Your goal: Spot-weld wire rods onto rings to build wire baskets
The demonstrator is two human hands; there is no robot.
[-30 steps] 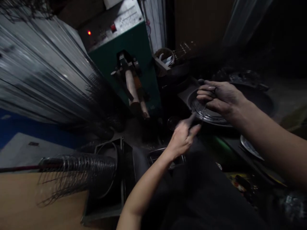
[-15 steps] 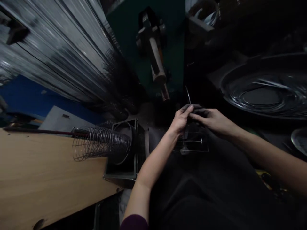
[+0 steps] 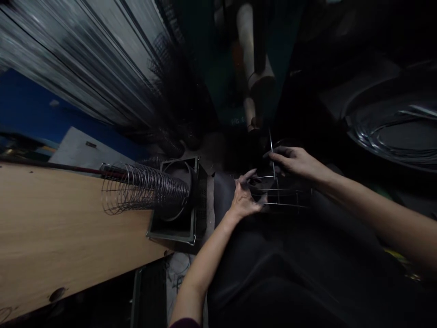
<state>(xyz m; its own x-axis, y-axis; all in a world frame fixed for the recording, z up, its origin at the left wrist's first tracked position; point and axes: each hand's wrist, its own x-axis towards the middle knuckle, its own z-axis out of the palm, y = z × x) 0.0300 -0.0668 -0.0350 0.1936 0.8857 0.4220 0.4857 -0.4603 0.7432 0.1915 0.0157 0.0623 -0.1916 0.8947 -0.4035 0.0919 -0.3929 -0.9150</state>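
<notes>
Head view: L hand (image 3: 244, 200) grips a wire frame (image 3: 283, 204) over the dark-clad lap (image 3: 273, 264); R hand (image 3: 273, 156) pinches a thin rod (image 3: 271, 140) at its far edge. Ideally, frame's kept steady, rod pinched low for ctrl, w/ light pressure.

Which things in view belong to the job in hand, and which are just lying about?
Apparently in use:
wire frame, at the left hand
thin wire, pinched by the right hand

Apparently lying about:
wooden board
grey panel
wire coil, apart from both hands, though its role is unclear
</notes>
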